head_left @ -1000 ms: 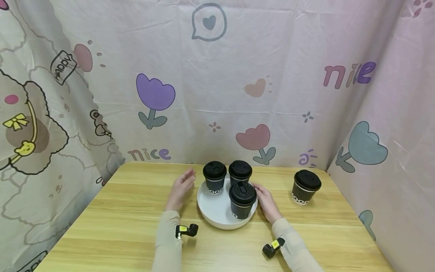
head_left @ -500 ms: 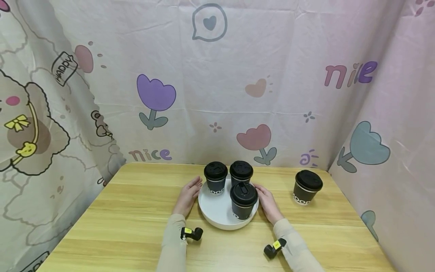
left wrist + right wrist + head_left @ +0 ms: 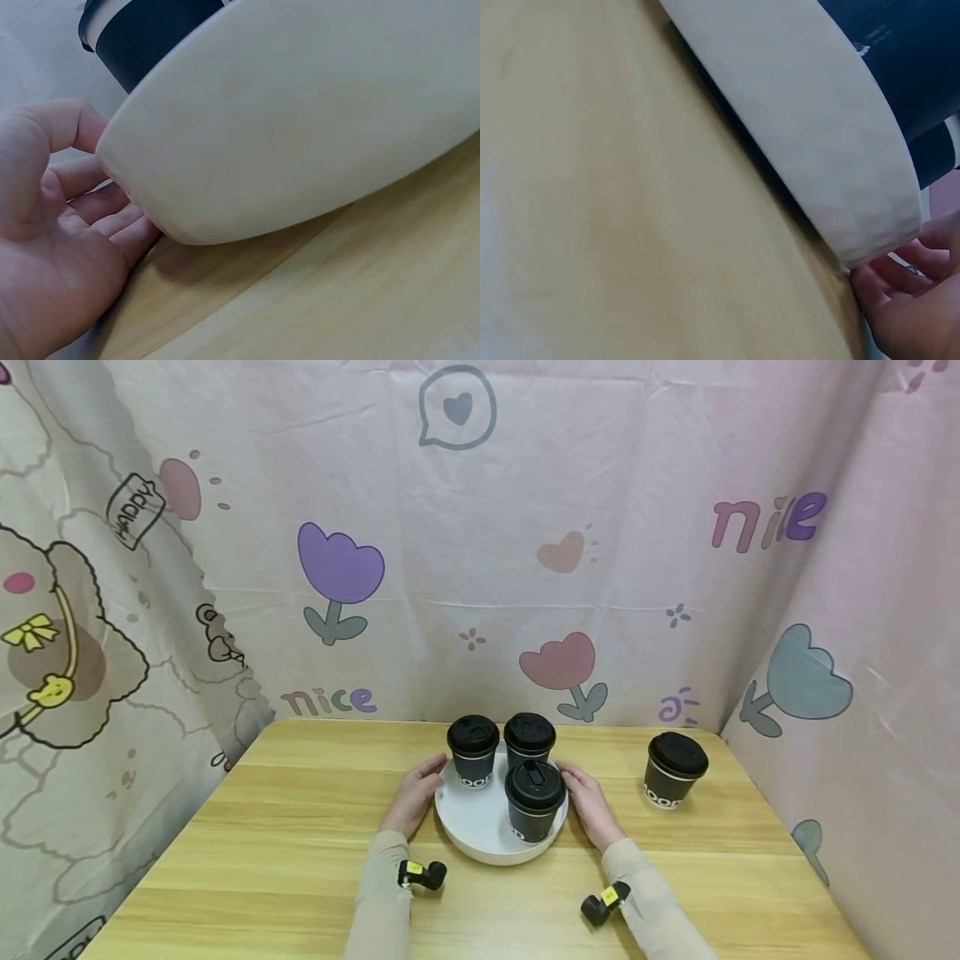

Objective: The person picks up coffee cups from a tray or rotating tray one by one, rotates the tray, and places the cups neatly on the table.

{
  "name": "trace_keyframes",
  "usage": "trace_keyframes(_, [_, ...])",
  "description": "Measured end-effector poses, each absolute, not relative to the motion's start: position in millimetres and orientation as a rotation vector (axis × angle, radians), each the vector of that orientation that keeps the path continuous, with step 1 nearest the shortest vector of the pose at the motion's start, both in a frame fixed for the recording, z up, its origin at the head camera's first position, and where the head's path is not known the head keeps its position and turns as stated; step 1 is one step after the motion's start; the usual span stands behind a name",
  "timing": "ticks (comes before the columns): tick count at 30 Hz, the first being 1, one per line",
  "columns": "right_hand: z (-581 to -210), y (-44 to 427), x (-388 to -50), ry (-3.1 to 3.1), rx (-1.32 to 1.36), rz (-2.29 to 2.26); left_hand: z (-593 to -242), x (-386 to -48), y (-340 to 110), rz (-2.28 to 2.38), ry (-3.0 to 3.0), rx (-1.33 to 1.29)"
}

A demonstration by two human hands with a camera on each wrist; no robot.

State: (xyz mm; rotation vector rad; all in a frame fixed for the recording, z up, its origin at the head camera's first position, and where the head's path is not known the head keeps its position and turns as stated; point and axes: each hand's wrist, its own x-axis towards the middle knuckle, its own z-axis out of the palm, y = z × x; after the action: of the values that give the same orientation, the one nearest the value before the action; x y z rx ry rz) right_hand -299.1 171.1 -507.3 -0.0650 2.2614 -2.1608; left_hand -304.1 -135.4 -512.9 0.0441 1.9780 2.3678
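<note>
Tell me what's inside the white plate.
In the white plate stand a front cup and a back-left cup; a back-right cup seems to stand there too, its base hidden by the front one. Lids cover what the cups hold.

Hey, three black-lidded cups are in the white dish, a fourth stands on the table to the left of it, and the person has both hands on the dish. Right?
Not quite: the fourth cup stands to the right of the white dish, as the head view shows. The left hand and right hand are indeed on the dish.
</note>
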Motion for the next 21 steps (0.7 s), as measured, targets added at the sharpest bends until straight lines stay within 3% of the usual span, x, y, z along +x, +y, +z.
trace_keyframes(8, [-492,184,-302,2.229,-0.111,-2.214,-513,-304,-136,2.332,1.983,0.078])
trace_keyframes(16, [-455,197,-297,2.226,-0.175,-2.306,-489,-289,-134,2.313,1.977,0.108])
trace_keyframes(21, [-433,199,-287,2.280,-0.281,-2.322,-509,-302,-136,2.325,2.004,0.070])
